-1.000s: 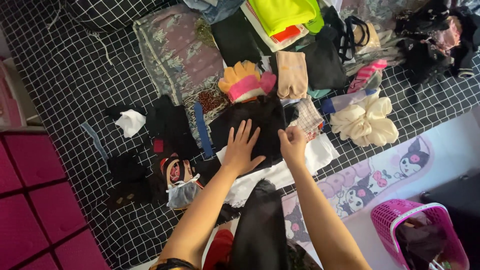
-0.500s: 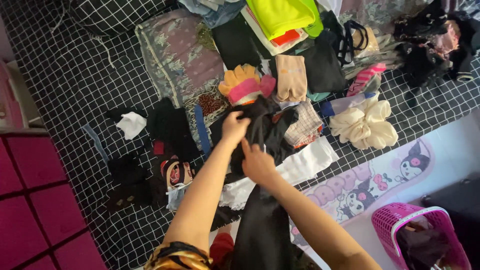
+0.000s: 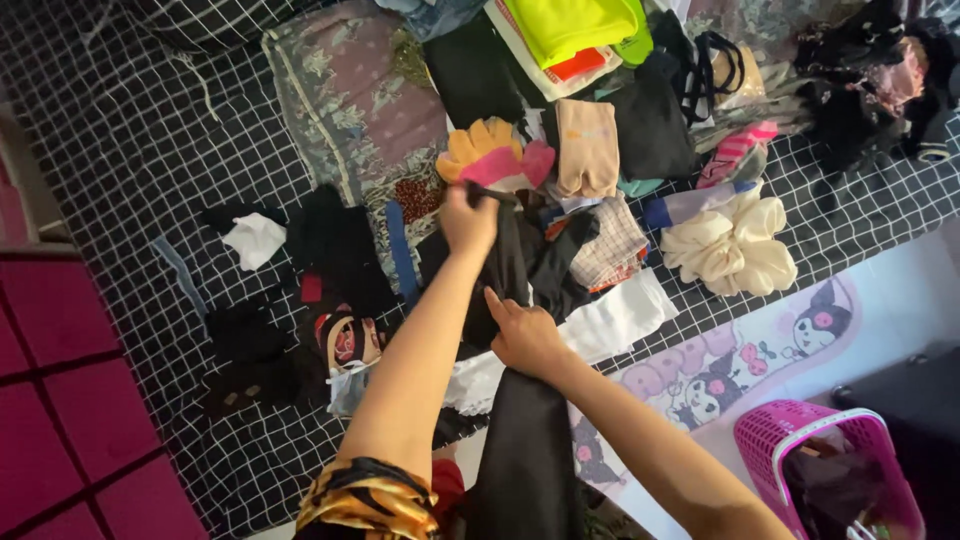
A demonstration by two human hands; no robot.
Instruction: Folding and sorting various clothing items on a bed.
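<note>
Black garment (image 3: 520, 265) on checked bed (image 3: 140, 150), below orange-pink glove (image 3: 490, 155): far edge pinched in closed left hand (image 3: 468, 215), near part pinned flat under open right hand (image 3: 525, 335), apparently for folding.

The pink basket (image 3: 800, 440) is cut off at the bottom edge, its dark contents unclear
</note>
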